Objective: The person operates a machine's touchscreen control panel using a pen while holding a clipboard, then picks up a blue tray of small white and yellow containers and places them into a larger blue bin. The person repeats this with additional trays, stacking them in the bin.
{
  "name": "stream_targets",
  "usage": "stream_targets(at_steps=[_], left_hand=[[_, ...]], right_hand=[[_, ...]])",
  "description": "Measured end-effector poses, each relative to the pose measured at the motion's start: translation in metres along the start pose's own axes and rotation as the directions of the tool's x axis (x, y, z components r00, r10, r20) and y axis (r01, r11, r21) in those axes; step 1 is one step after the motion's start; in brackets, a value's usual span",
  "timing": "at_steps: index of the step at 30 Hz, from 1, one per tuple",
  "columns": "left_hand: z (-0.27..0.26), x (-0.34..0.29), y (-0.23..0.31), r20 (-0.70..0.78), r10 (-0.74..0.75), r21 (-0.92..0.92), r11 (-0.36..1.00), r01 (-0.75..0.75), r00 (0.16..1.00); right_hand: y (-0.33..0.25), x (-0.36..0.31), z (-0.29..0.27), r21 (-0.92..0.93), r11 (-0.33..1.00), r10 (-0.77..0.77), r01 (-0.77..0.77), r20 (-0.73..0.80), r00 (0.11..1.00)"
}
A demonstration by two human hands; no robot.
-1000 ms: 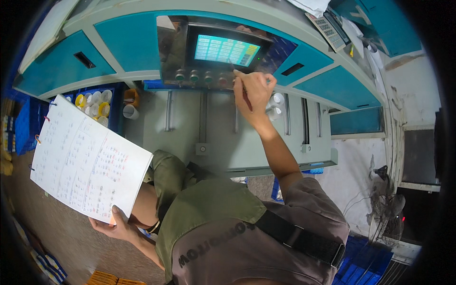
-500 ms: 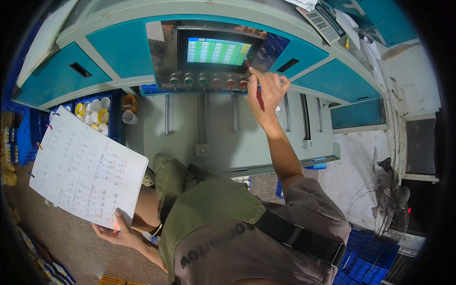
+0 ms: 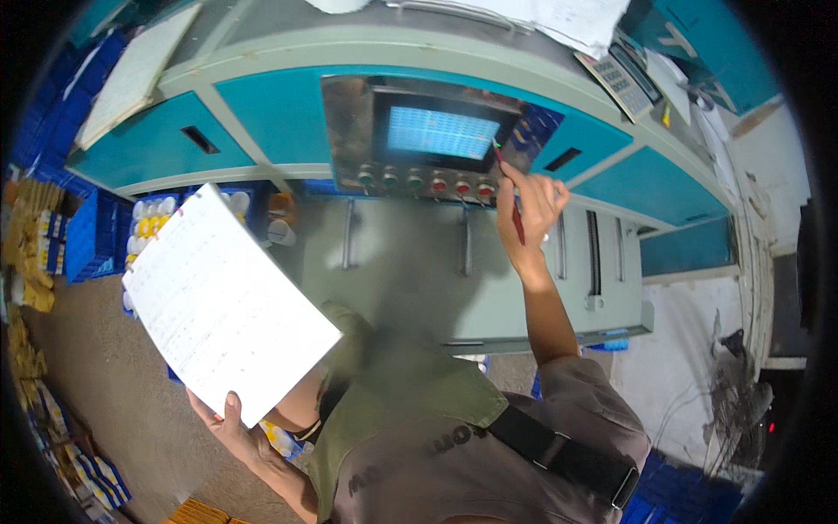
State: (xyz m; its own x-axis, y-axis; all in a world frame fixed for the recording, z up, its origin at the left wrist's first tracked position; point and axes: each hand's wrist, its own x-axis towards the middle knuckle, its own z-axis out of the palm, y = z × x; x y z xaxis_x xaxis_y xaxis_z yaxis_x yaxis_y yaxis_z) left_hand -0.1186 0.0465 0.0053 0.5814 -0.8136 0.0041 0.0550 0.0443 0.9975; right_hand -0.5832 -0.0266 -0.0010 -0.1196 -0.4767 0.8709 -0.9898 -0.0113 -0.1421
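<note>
My left hand grips the lower corner of a ring-bound notebook, thumb on top and fingers beneath. Faint handwriting in columns covers its bright white page. Ahead, my right hand holds a slim red pen pinched among the fingers, its tip close to the lower right corner of a lit touchscreen. Whether the tip touches the glass cannot be made out. The screen shows a pale blue table. Under it, a row of green and red push buttons runs along the metal control panel.
A calculator and loose papers lie on the teal machine's top. White and yellow round parts fill a crate behind the notebook. A blue crate stands at the left. Below the panel is a pale cabinet front with metal bars.
The screen has switched from a green and yellow table to a pale blue one. My left hand has swung the notebook rightward. The whole view has shifted, and the pen stays near the screen's corner.
</note>
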Motion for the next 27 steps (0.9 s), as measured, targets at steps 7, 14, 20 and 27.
stream_targets(at_steps=[7, 14, 20, 27], left_hand=[[0.051, 0.050, 0.032, 0.178, 0.072, -0.240, 0.970, -0.028, 0.981], [0.223, 0.185, 0.092, 0.453, 0.254, -0.371, 0.925, -0.078, 0.855], [0.253, 0.232, 0.086, 0.331, 0.159, -0.388, 0.921, -0.020, 0.930], [0.093, 0.155, 0.043, 0.722, -0.013, 0.299, 0.908, -0.295, 0.692]], right_hand=[[-0.009, -0.005, -0.009, 0.091, 0.996, -0.014, 0.011, 0.029, 0.999], [-0.024, -0.007, -0.018, 0.171, 0.985, 0.001, -0.007, 0.035, 0.999], [-0.015, 0.007, -0.058, 0.377, 0.906, 0.205, -0.189, -0.002, 0.979], [0.007, 0.102, -0.214, 0.937, -0.163, 0.376, 0.308, -0.229, 0.898]])
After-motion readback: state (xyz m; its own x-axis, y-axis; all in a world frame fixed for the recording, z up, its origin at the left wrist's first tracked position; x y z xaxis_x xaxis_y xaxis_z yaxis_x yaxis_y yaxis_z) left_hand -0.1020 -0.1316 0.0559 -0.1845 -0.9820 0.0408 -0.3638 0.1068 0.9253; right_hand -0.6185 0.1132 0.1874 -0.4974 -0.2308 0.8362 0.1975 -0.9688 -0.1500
